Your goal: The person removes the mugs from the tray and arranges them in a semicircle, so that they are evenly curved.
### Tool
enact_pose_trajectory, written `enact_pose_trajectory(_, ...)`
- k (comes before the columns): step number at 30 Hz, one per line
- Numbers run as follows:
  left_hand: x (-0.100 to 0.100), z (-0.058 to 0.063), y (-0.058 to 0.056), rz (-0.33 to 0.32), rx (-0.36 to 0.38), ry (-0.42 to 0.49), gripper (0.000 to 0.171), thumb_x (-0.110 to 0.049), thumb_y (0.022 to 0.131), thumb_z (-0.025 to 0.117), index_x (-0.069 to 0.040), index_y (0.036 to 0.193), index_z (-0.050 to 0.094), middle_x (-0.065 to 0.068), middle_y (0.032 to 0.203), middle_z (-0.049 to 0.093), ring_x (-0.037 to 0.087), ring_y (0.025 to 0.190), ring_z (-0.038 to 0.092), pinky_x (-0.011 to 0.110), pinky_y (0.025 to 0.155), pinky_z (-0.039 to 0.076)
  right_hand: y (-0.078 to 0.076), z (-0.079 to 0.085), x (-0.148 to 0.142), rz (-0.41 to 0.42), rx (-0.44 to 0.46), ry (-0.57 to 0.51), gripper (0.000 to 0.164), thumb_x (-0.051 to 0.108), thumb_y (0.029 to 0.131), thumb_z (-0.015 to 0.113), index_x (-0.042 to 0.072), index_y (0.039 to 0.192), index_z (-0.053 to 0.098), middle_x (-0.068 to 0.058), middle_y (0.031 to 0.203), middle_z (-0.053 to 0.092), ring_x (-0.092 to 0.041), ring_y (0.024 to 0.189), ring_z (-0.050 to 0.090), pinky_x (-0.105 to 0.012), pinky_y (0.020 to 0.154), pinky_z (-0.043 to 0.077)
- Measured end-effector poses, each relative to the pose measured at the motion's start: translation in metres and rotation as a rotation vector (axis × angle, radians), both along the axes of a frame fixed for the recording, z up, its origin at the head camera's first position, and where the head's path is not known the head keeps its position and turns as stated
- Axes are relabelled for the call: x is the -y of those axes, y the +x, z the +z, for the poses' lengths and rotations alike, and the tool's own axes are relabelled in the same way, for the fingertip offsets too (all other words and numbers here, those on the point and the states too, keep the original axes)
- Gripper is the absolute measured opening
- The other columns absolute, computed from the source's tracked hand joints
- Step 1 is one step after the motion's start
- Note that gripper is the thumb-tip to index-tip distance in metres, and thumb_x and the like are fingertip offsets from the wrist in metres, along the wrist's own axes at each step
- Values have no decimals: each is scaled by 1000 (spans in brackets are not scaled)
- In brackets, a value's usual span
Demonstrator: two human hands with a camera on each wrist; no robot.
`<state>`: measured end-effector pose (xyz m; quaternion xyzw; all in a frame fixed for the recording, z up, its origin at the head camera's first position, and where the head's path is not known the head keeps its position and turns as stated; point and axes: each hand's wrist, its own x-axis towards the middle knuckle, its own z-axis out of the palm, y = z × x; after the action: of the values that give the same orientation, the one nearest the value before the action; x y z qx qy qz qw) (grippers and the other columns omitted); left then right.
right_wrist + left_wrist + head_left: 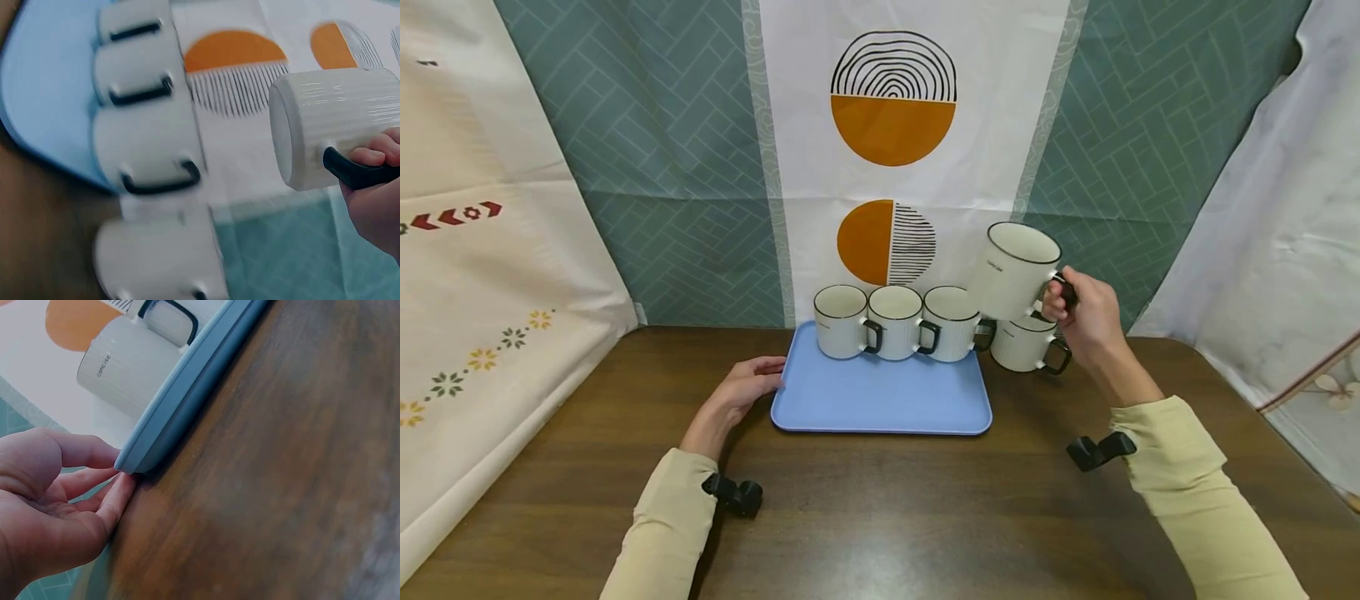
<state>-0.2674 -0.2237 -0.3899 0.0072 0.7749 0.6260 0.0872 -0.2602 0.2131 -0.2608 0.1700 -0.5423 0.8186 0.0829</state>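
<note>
My right hand (1086, 308) grips the black handle (353, 170) of a white mug (1011, 271), raised and slightly tilted above the other mugs. My left hand (751, 385) pinches the left edge of a blue tray (880, 400), thumb at the rim (128, 456) and fingers below it. Along the tray's back stand three white mugs in a row: a left one (838, 325), a middle one (895, 325) and a right one (951, 329). Another white mug (1018, 346) stands on the table just right of the tray, partly behind the raised one.
The tray lies on a brown wooden table (880, 508). Behind it hangs a white and green curtain (685, 167) with orange and striped circles. Pale cloths hang on the left (490, 275) and right (1262, 250). Each forearm carries a black wrist camera.
</note>
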Motion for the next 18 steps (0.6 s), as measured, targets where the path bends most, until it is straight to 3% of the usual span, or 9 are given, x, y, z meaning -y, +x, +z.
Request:
enact_pose_trajectory(5,-1,0,-1,4,6,2,51,6,93,49,16,140,34,33,139,39,35,121,44,39,103,40,-8,9,-33,-30,-37,-120,42,9,104,34,0,70,55,-4,64,51,-10,54,41,-21,50,34)
enact_pose_trajectory(10,-2,1,-2,0,9,1,51,6,93,50,16,140,34,33,140,38,36,122,43,43,105,38,-15,8,-64,-72,-23,-196,41,7,104,33,-3,69,53,-7,62,51,-12,52,43,-21,47,33)
enact_pose_trajectory(13,-1,1,-2,5,14,2,51,6,93,50,16,140,34,33,140,38,36,122,43,44,105,37,-19,1,-79,-91,6,-193,43,6,103,31,-3,67,52,-6,60,50,-11,50,43,-22,46,32)
enact_pose_trajectory(18,-1,-1,-1,7,16,6,51,7,93,50,16,141,33,33,141,37,37,123,42,45,106,36,-22,-19,-102,-77,79,-94,47,6,104,23,0,67,52,-4,57,47,-11,48,41,-23,46,29)
